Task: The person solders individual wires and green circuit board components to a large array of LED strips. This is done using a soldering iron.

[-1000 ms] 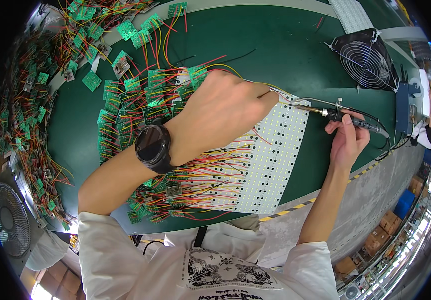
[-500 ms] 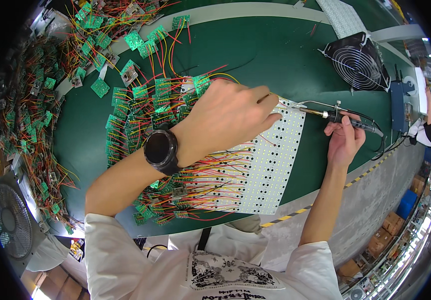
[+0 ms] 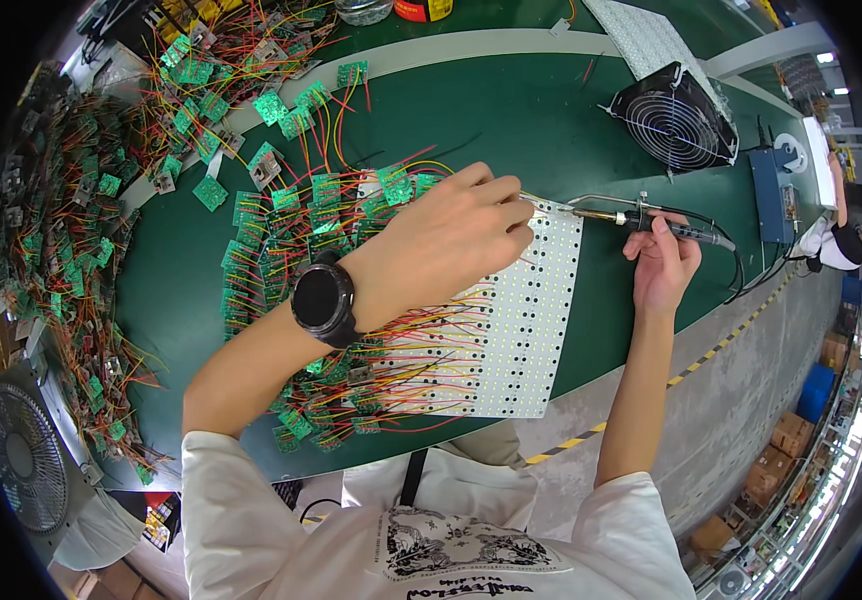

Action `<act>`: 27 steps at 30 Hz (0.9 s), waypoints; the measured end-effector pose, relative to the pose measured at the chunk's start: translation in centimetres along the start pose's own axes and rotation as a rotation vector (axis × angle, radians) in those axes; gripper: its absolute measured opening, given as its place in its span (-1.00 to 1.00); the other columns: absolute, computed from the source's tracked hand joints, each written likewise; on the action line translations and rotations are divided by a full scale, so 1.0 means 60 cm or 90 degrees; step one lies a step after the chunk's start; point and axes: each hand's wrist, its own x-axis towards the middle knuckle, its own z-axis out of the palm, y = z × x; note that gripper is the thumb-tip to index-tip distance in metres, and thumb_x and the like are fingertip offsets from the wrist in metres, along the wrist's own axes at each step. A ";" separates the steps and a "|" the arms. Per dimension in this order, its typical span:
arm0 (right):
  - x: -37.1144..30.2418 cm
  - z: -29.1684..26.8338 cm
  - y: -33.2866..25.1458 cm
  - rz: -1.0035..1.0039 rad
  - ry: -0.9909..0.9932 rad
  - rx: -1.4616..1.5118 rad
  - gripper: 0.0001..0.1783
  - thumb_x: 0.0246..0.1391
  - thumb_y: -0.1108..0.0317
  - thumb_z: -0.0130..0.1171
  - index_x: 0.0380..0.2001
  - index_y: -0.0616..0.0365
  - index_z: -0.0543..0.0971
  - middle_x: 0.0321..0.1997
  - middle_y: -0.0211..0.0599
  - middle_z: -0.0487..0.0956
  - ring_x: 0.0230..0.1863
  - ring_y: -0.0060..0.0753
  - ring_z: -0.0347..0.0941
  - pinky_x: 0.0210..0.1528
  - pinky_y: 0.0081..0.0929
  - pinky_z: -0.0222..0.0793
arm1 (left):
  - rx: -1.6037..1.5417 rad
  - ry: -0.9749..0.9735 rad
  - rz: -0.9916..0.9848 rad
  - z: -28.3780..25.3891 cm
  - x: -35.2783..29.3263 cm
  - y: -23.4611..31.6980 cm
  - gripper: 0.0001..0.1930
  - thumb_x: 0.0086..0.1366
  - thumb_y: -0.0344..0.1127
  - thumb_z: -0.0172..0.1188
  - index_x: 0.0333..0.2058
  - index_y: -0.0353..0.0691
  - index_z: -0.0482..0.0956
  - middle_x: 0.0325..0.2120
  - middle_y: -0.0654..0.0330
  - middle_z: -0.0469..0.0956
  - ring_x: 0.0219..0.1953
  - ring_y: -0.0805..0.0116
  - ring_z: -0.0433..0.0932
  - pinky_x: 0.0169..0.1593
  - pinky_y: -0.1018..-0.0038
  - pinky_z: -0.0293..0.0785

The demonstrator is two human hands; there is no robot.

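Observation:
My left hand (image 3: 456,235), with a black watch on its wrist, is curled over the upper part of a white LED panel (image 3: 516,340) dotted with small yellow lights and black holes. Its fingertips are partly hidden, closed around a thin wire (image 3: 543,202) that runs out toward the panel's upper right corner. In my right hand (image 3: 666,265) is a soldering iron (image 3: 656,222) with a thin metal feed tube above it. The iron's tip points left, at that corner. Green circuit boards (image 3: 243,255) with red, yellow and black wires lie in rows along the panel's left side.
A large heap of wired boards (image 3: 71,230) fills the table's left side, with more at the back. A black fan (image 3: 673,120) and a blue box (image 3: 773,195) stand at the right. Another fan (image 3: 21,450) is at lower left. Another person (image 3: 841,240) is at far right.
The view has shifted a little, bringing a clear bottle and a red-yellow container in at the top. Both hands keep their hold; the iron's tip stays by the panel's upper right corner.

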 end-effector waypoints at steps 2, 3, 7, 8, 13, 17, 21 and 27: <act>-0.001 0.001 0.001 0.003 0.019 -0.001 -0.77 0.11 0.44 0.11 -0.24 0.44 0.50 -0.55 -0.13 0.53 -0.66 -0.39 0.42 -0.59 -0.56 0.31 | 0.022 -0.004 -0.001 0.007 0.003 0.001 -0.88 -0.01 -0.40 0.16 -0.45 -0.29 0.54 -0.38 0.21 0.50 -0.21 0.31 0.43 -0.11 0.42 0.32; -0.001 0.001 0.000 0.002 0.018 0.000 -0.77 0.11 0.44 0.11 -0.24 0.44 0.50 -0.55 -0.13 0.53 -0.66 -0.39 0.42 -0.59 -0.56 0.31 | 0.041 0.030 -0.003 0.015 0.006 0.002 -0.86 -0.01 -0.40 0.15 -0.43 -0.30 0.53 -0.37 0.20 0.50 -0.21 0.30 0.43 -0.10 0.42 0.33; -0.008 0.004 -0.001 -0.054 0.058 -0.029 -0.77 0.11 0.44 0.11 -0.25 0.44 0.50 -0.52 -0.12 0.53 -0.65 -0.37 0.44 -0.59 -0.55 0.31 | 0.084 0.026 -0.025 0.013 0.007 0.001 -0.80 -0.01 -0.40 0.14 -0.36 -0.32 0.49 -0.35 0.18 0.51 -0.21 0.29 0.44 -0.09 0.40 0.35; -0.011 0.009 -0.002 -0.079 0.082 -0.047 -0.77 0.11 0.44 0.11 -0.25 0.44 0.50 -0.52 -0.12 0.53 -0.65 -0.36 0.44 -0.59 -0.55 0.31 | 0.083 0.026 -0.025 0.013 0.006 0.000 -0.80 -0.01 -0.40 0.14 -0.36 -0.32 0.49 -0.35 0.18 0.51 -0.21 0.29 0.44 -0.09 0.40 0.35; -0.016 0.019 -0.020 -0.090 0.076 -0.087 -0.77 0.13 0.43 0.09 -0.23 0.42 0.49 -0.54 -0.12 0.53 -0.62 -0.35 0.46 -0.57 -0.54 0.33 | 0.091 0.029 -0.028 0.018 0.005 0.002 -0.78 -0.03 -0.41 0.14 -0.35 -0.31 0.49 -0.32 0.18 0.51 -0.22 0.30 0.46 -0.11 0.41 0.38; -0.021 0.016 -0.027 -0.039 0.024 -0.059 -0.76 0.13 0.42 0.08 -0.22 0.42 0.49 -0.54 -0.11 0.53 -0.59 -0.34 0.46 -0.54 -0.53 0.34 | 0.097 0.022 -0.032 0.018 0.005 0.000 -0.78 -0.05 -0.42 0.15 -0.35 -0.31 0.49 -0.32 0.19 0.50 -0.22 0.30 0.46 -0.13 0.42 0.38; -0.030 0.010 -0.011 -0.025 -0.005 -0.049 -0.76 0.13 0.42 0.07 -0.22 0.42 0.49 -0.55 -0.11 0.54 -0.60 -0.35 0.46 -0.54 -0.54 0.35 | 0.096 0.015 -0.035 0.019 0.007 -0.001 -0.77 -0.05 -0.42 0.15 -0.34 -0.30 0.49 -0.33 0.21 0.50 -0.23 0.32 0.45 -0.15 0.43 0.38; -0.026 0.006 -0.006 -0.014 -0.027 -0.065 -0.77 0.12 0.43 0.10 -0.22 0.41 0.50 -0.56 -0.13 0.54 -0.62 -0.38 0.44 -0.53 -0.54 0.35 | 0.111 0.019 -0.034 0.024 0.006 -0.004 -0.78 -0.05 -0.40 0.14 -0.35 -0.29 0.50 -0.36 0.22 0.49 -0.26 0.33 0.45 -0.17 0.44 0.37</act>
